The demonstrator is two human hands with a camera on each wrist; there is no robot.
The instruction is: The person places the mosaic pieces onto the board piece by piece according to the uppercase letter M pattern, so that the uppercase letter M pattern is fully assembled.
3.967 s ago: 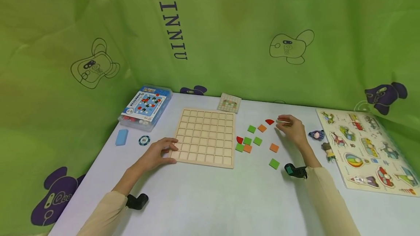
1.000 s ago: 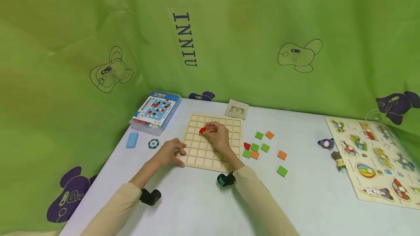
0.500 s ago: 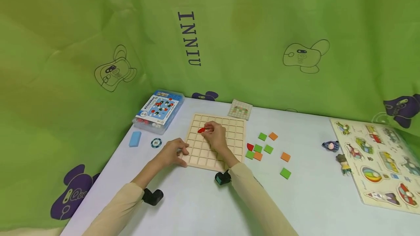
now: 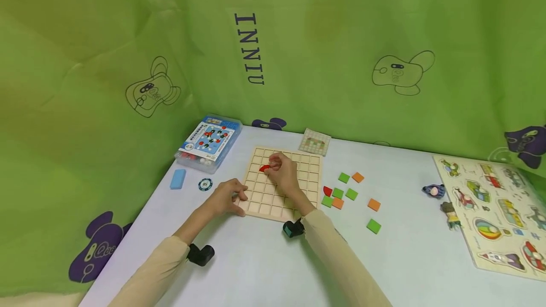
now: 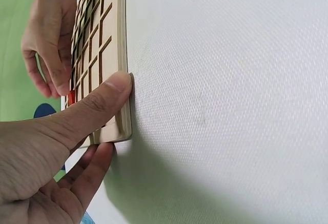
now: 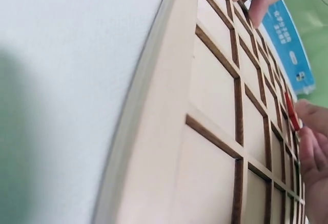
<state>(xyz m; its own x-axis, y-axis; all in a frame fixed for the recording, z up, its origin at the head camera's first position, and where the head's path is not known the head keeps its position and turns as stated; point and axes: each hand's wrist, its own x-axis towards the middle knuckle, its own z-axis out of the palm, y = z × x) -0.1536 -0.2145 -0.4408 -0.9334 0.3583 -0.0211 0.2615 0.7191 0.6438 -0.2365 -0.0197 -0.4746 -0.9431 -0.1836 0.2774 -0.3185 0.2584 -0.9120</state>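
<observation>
A wooden grid board (image 4: 294, 188) lies flat on the white table. My left hand (image 4: 238, 198) grips its near left corner, with the thumb (image 5: 115, 88) pressed against the board's edge (image 5: 122, 55). My right hand (image 4: 274, 167) hovers low over the board's far left cells and pinches a red quarter-round piece (image 4: 264, 168). That red piece (image 6: 290, 112) stands tilted on the grid, at my right fingertips (image 6: 312, 147). To the right of the board lie loose tiles: another red quarter-round (image 4: 327, 190), several green squares (image 4: 351, 194) and orange squares (image 4: 374, 204).
A pattern card (image 4: 314, 142) sits behind the board. A blue-lidded plastic box (image 4: 209, 144), a blue block (image 4: 177, 179) and a chip (image 4: 205, 184) lie at the left. A peg puzzle (image 4: 495, 212) and two small figures (image 4: 434, 190) are at the right. A green curtain surrounds the table.
My right hand carried the red piece from the loose tiles to the board's far left cells, and in the last second only shifted slightly there. My left hand stayed on the corner.
</observation>
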